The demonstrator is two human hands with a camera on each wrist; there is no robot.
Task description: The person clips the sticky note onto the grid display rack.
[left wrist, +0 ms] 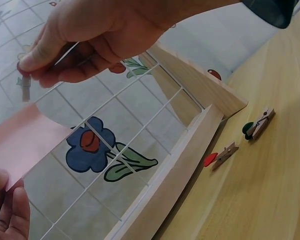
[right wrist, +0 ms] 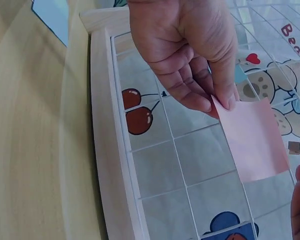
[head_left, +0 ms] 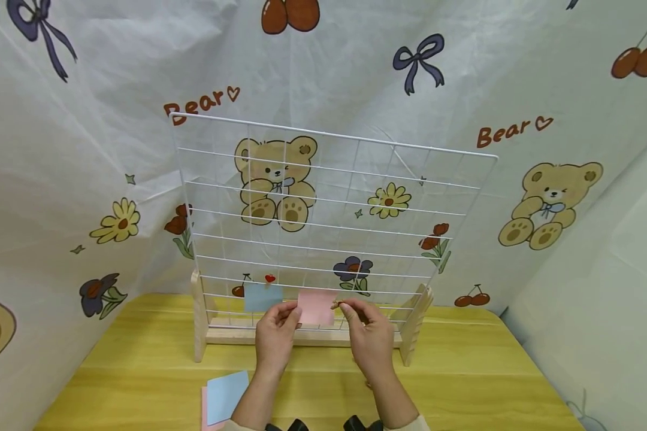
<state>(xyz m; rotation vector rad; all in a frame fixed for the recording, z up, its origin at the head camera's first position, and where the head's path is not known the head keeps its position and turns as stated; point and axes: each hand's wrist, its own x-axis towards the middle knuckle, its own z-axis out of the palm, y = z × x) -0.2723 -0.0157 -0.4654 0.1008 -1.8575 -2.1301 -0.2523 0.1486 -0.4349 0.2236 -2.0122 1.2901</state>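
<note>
Down at the lower rows of a white wire grid (head_left: 323,132), there's a square pink sheet (head_left: 316,308) held up in front of the wires, and both hands are busy around it. The left hand (head_left: 277,329) has its left edge pinched between thumb and fingers, pretty narrow grip. The right hand (head_left: 371,335) is pinching a little wooden clothespin (right wrist: 299,148) just beside the sheet's right edge; can't really tell if the two are touching, or how far the pin's own jaws are spread. Just left of the pink one, a blue sheet (head_left: 263,297) hangs on the grid, with a red heart clip (head_left: 270,279) at its top edge. The grid stands tilted in a pale wooden stand (head_left: 323,339) on a yellowish wood table (head_left: 113,359). Two more pins lie on the tabletop in front of the stand: a red-topped clothespin (left wrist: 222,156) and a green-topped clothespin (left wrist: 260,125), near each other but apart. Near the left forearm there's a loose blue sheet (head_left: 226,395) lying over a pink one, and behind everything hangs a white cloth (head_left: 323,78) printed with bears, bows and cherries.
</note>
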